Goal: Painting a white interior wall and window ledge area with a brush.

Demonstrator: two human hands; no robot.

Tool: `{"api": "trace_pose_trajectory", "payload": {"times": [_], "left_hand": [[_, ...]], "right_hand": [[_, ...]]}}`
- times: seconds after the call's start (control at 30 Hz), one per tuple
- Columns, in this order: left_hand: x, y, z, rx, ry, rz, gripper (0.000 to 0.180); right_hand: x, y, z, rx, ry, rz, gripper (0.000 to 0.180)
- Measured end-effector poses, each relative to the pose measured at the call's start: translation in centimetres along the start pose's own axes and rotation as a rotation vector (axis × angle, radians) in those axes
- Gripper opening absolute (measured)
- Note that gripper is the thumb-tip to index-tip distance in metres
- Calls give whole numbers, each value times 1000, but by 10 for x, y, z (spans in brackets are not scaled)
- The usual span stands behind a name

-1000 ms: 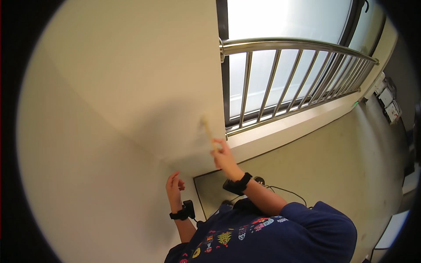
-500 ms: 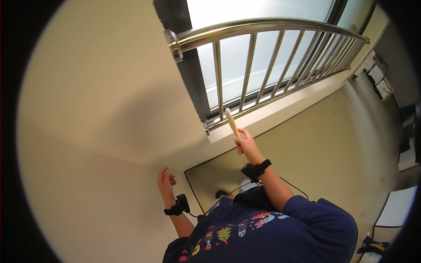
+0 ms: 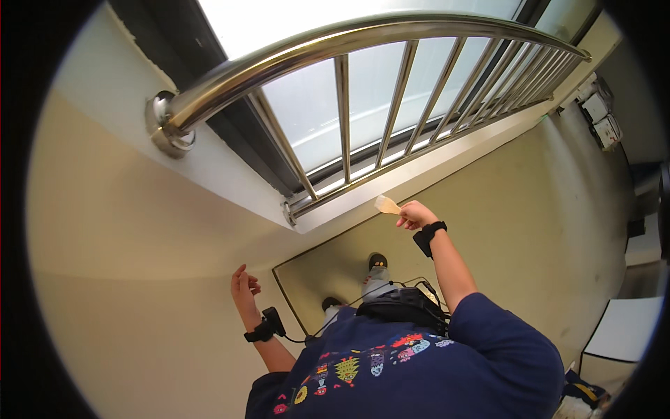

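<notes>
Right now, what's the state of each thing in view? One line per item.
right hand: raised toward the window sill, shut on a pale flat scraper
left hand: open, empty, fingers up, close to the beige wall
scraper: held up, blade end pointing at the sill, not clearly touching it
metal railing: fixed to the wall across the window
wrist bands: strapped on both wrists

Bright window glare, fisheye-bent edges, dark vignette corners
</notes>
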State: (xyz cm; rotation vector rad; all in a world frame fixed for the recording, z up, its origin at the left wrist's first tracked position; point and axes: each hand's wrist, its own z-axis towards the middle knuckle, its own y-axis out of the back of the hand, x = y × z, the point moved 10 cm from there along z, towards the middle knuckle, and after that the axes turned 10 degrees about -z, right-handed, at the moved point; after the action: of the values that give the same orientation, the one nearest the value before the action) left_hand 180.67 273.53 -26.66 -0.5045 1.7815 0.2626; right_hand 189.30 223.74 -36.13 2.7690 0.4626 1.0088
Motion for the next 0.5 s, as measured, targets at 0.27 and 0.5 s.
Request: {"api": "trace_pose_trajectory", "payload": {"times": [0.27, 0.5], "left_hand": [[-24, -23, -7, -164, -80, 203, 39], [-114, -87, -21, -359, -472, 592, 77]], "right_hand": [[-13, 42, 99, -111, -45, -50, 12], [14, -4, 154, 42, 40, -187, 16]]}}
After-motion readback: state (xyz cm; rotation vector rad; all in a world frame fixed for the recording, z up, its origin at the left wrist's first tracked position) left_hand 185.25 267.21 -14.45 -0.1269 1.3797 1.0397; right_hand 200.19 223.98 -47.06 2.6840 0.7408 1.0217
